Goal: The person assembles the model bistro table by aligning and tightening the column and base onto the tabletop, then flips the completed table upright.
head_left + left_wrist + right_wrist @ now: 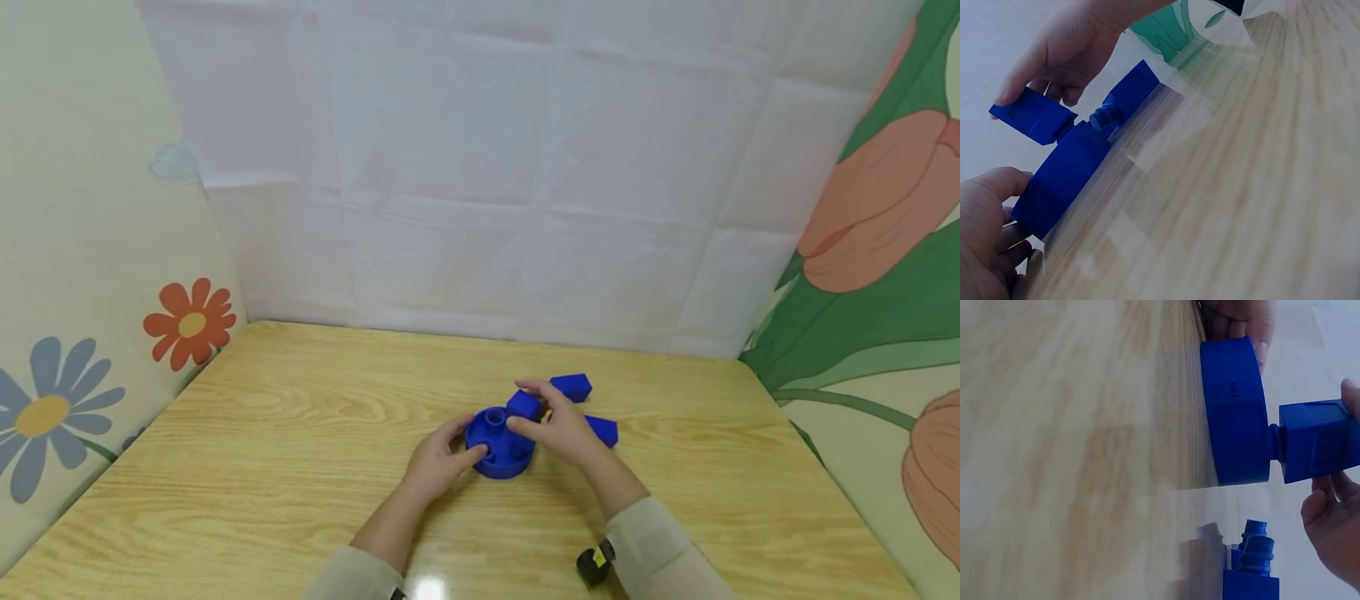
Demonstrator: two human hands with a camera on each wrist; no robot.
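A round blue base [501,469] lies flat on the table, with a raised round socket on its upper face. My left hand [437,465] grips its left side, thumb over the rim and fingers along the wall. In my right hand [566,429] a blue block [523,405] is pinched between thumb and fingers. The right wrist view shows the block [1316,439] above the base [1238,412], its narrow threaded neck [1276,442] at the base's upper face. How deep the neck sits is hidden.
Two more blue pieces lie on the wooden table [300,467] right of the base: one farther back [572,386], one partly behind my right hand [602,431]. Threaded pegs [1255,555] show on them. A white cloth [480,167] hangs behind the table.
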